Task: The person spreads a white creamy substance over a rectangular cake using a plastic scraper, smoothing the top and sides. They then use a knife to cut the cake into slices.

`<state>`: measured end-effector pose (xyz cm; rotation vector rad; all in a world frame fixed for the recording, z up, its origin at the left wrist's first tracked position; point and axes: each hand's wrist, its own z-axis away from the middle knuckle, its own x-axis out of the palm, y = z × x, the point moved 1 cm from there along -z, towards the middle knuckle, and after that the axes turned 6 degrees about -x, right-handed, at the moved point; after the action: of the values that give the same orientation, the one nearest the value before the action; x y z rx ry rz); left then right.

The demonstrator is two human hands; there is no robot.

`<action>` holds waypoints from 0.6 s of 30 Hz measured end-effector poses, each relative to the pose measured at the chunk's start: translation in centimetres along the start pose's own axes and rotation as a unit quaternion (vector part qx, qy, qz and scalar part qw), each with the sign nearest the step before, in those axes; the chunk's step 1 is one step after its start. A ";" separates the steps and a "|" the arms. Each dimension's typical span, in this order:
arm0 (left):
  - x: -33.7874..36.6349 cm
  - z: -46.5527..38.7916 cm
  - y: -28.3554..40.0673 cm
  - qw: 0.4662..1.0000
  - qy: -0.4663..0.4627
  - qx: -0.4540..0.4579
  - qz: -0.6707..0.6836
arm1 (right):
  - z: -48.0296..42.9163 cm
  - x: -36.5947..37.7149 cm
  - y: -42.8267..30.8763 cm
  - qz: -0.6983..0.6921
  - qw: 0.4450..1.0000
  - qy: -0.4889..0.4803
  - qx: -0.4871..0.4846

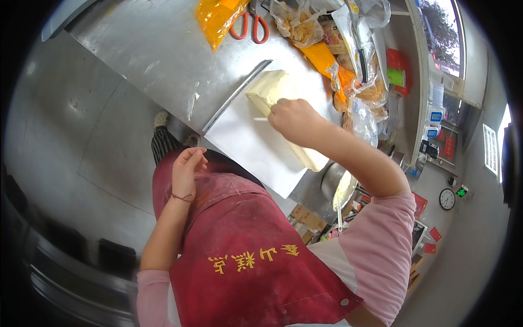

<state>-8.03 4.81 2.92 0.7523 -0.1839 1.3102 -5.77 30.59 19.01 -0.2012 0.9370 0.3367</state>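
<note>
My right hand (pixel 295 122) is closed in a fist over a long slab (pixel 263 92) coated in pale yellow cream. From the fist juts the end of a thin white tool (pixel 260 119); the rest is hidden by my fingers. Whether the tool touches the cream cannot be seen. Beneath the slab lies a sheet of white paper (pixel 245 139), with a metal bar (pixel 237 96) along one edge. In front of my maroon apron (pixel 245 229), my left hand (pixel 188 165) hangs beside the table edge, loosely curled and holding nothing.
Red-handled scissors (pixel 261 30) and an orange plastic bag (pixel 218 20) lie at the table's far side. Plastic bags of food (pixel 298 24) and a black-handled knife (pixel 363 65) crowd the right. A metal bowl (pixel 333 180) of cream holds a white-handled utensil (pixel 339 216).
</note>
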 end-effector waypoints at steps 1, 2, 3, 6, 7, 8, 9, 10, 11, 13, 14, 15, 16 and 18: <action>-0.2 0.0 0.0 1.000 0.002 0.002 0.002 | -0.9 -0.6 0.5 0.000 1.000 -0.004 0.002; -0.3 0.0 0.1 1.000 0.005 0.008 0.002 | -1.9 -1.3 1.1 0.000 1.000 -0.003 0.004; -0.4 0.0 0.2 1.000 0.008 0.014 0.002 | -2.9 -2.0 1.6 0.001 1.000 -0.025 0.015; -0.5 0.0 0.4 1.000 0.005 0.020 0.008 | -5.2 -3.8 3.4 -0.021 0.998 -0.035 0.043; -0.5 -0.1 0.4 1.000 0.007 0.017 0.010 | -5.8 -4.3 4.0 -0.031 0.997 -0.042 0.060; -0.4 -0.1 0.4 1.000 0.008 0.014 0.011 | -6.3 -4.5 4.6 -0.045 0.996 -0.036 0.073; -0.4 -0.1 0.4 1.000 0.010 0.011 0.011 | -6.7 -4.7 5.2 -0.058 0.994 -0.029 0.086; -0.3 -0.1 0.5 1.000 0.012 0.010 0.012 | -7.0 -4.8 6.0 -0.107 0.989 -0.014 0.099; -0.2 -0.1 0.5 1.000 0.014 0.008 0.013 | -7.5 -4.8 7.0 -0.126 0.986 -0.033 0.107; 0.0 -0.2 0.5 1.000 0.013 0.005 0.013 | -8.4 -4.3 9.3 -0.160 0.976 -0.077 0.128; 0.1 -0.3 0.6 1.000 0.011 0.003 0.013 | -8.6 -3.9 10.4 -0.176 0.971 -0.090 0.132; 0.1 -0.4 0.7 1.000 0.010 0.001 0.013 | -8.7 -3.3 11.4 -0.191 0.965 -0.108 0.141; 0.2 -0.4 0.8 1.000 0.011 -0.001 0.012 | -8.7 -2.7 12.4 -0.205 0.959 -0.126 0.149; 0.2 -0.7 1.2 1.000 0.015 -0.003 0.010 | -8.6 -1.3 14.5 -0.253 0.945 -0.131 0.163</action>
<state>-9.25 5.44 2.95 0.7263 -0.1721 1.3388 -18.23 41.12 14.73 -0.0836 0.6351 -0.2637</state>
